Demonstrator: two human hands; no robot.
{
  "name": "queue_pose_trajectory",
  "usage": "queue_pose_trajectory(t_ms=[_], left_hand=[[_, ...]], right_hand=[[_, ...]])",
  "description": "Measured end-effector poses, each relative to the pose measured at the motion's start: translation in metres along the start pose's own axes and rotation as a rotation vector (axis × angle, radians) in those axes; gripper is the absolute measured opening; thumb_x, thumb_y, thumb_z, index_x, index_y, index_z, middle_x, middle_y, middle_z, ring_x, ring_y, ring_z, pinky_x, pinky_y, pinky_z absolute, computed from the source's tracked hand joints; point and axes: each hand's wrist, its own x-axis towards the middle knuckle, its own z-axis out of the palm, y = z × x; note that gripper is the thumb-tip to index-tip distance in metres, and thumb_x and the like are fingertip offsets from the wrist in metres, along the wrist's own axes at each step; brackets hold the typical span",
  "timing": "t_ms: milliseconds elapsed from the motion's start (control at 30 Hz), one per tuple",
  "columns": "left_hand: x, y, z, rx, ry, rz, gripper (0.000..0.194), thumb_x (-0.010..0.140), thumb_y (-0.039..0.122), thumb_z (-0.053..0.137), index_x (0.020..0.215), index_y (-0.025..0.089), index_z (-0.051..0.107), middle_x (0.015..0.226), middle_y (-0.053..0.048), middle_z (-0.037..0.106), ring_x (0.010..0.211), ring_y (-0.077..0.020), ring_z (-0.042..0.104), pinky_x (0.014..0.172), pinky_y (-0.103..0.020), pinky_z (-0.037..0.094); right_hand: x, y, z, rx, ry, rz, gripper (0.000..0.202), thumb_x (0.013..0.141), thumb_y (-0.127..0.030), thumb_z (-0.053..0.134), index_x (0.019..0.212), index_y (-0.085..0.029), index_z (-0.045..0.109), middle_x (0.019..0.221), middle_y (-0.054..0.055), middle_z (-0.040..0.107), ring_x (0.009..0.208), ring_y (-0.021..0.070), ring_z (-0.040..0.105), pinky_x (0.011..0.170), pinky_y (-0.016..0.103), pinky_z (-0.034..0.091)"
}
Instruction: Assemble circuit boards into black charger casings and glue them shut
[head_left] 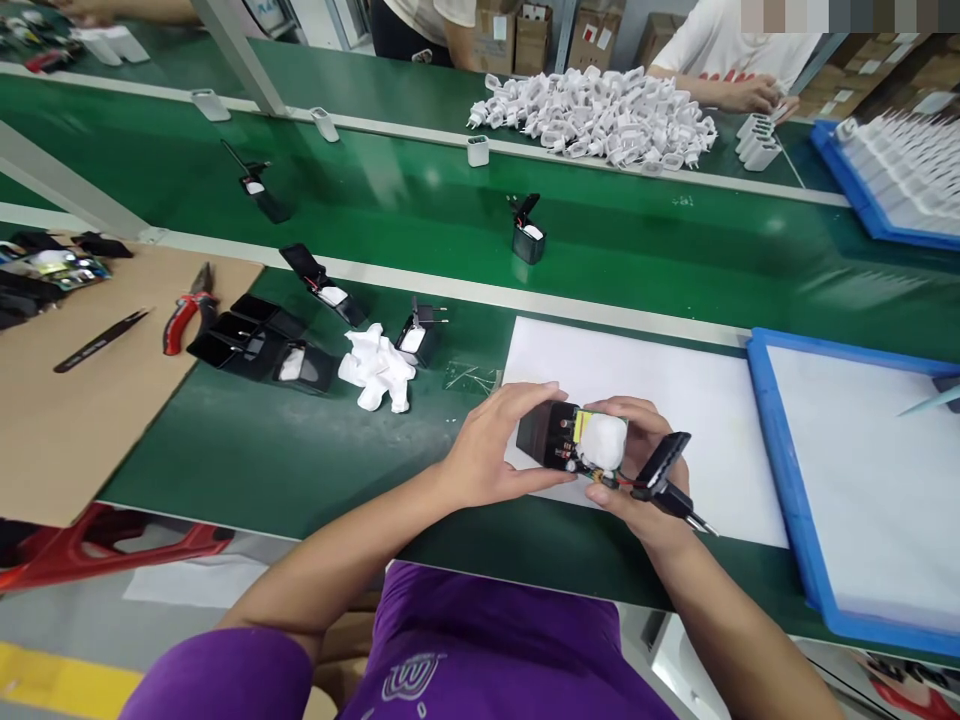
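Observation:
My left hand (pixel 491 450) grips a black charger housing (pixel 534 432) above a white sheet (pixel 705 440). Fingers of my right hand (pixel 649 455) close around the circuit board (pixel 602 441), which carries a white block and yellow tape. Board and housing lie end to end, the board partly outside the housing. Red and black wires run from the board to a black plug cap (pixel 664 470) with metal pins, hanging by my right palm. To the left, a crumpled white cloth or glove (pixel 377 368) lies among open black chargers (pixel 418 338).
Red-handled pliers (pixel 182 318) and tweezers (pixel 101 342) lie on brown cardboard (pixel 67 430). At right stands a blue-rimmed tray (pixel 795 500). Black chargers (pixel 529 235) sit on the green belt (pixel 390 210). Beyond it, people work near piled white adapters (pixel 600 115).

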Motion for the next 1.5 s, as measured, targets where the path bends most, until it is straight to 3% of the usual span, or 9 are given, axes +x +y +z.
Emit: queue_pose_trajectory(t_ms=[333,533,1000,1233,1500], left_hand=[[0.000,-0.001,0.001,0.049,0.069,0.182,0.073,0.081,0.036,0.074,0.143,0.019,0.039,0.115,-0.013,0.064,0.111,-0.0246,0.062,0.094,-0.042,0.054],[0.002,-0.001,-0.004,0.023,0.060,0.208,0.075,0.084,0.035,0.071,0.147,0.023,0.033,0.117,-0.011,0.065,0.112,-0.0233,0.062,0.097,-0.043,0.054],[0.002,-0.008,-0.006,0.029,0.006,0.104,0.077,0.082,0.034,0.073,0.145,0.025,0.030,0.120,-0.011,0.066,0.114,-0.0254,0.062,0.096,-0.044,0.053],[0.000,-0.015,-0.005,0.020,-0.037,0.048,0.078,0.081,0.036,0.072,0.145,0.025,0.029,0.124,-0.012,0.064,0.118,-0.0258,0.061,0.099,-0.043,0.051],[-0.005,-0.025,0.000,-0.041,-0.035,-0.004,0.086,0.077,0.036,0.076,0.147,0.021,0.027,0.126,-0.015,0.061,0.118,-0.0276,0.060,0.101,-0.045,0.049]], right_hand=[[-0.004,0.002,0.003,-0.151,-0.004,-0.155,0.060,0.074,-0.030,0.079,0.128,-0.029,0.055,0.111,0.007,0.057,0.106,0.0253,0.059,0.090,0.044,0.055],[-0.003,0.000,0.000,-0.207,-0.029,-0.306,0.063,0.071,-0.026,0.080,0.129,-0.022,0.055,0.108,0.008,0.059,0.106,0.0262,0.062,0.088,0.043,0.056],[-0.001,0.010,-0.001,-0.276,-0.009,-0.224,0.058,0.073,-0.022,0.075,0.127,-0.027,0.055,0.112,0.009,0.059,0.106,0.0269,0.061,0.089,0.047,0.054],[0.000,0.018,0.003,-0.224,-0.011,-0.154,0.052,0.076,-0.029,0.073,0.124,-0.028,0.053,0.114,0.009,0.056,0.114,0.0289,0.058,0.094,0.052,0.053],[-0.002,0.027,0.004,-0.101,0.025,-0.073,0.050,0.076,-0.029,0.075,0.121,-0.029,0.054,0.118,0.008,0.053,0.118,0.0269,0.056,0.095,0.047,0.052]])
